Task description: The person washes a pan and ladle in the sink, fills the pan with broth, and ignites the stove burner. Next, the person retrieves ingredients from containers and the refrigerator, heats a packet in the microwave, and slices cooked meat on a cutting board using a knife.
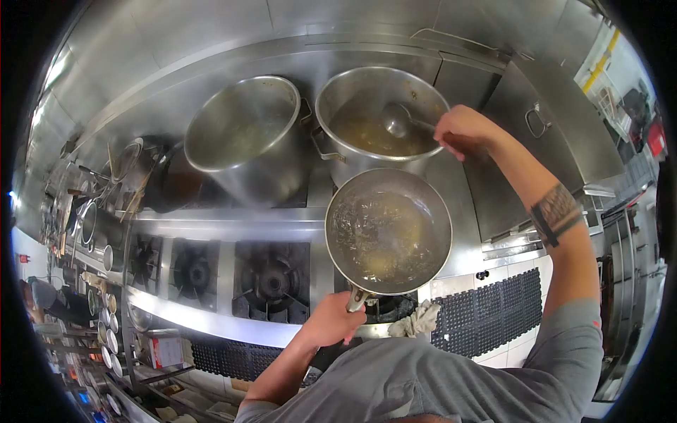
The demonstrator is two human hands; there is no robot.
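Observation:
My left hand [333,319] is closed round the handle of a wide pan [388,243], which holds a shallow, clear, shiny liquid. The pan is in front of a large steel pot [381,149] with brownish liquid inside. Over that pot's right rim, my right hand [465,132] grips the handle of a ladle [397,121]. The ladle's round bowl is inside the pot, near the liquid; whether it is filled I cannot tell.
A second big pot [261,158] stands to the left, steam-hazed inside. Burners [271,280] line the stove's front, with a crumpled cloth [416,321] at its edge. Utensils and containers crowd the far left. A steel cabinet [543,127] is at the right.

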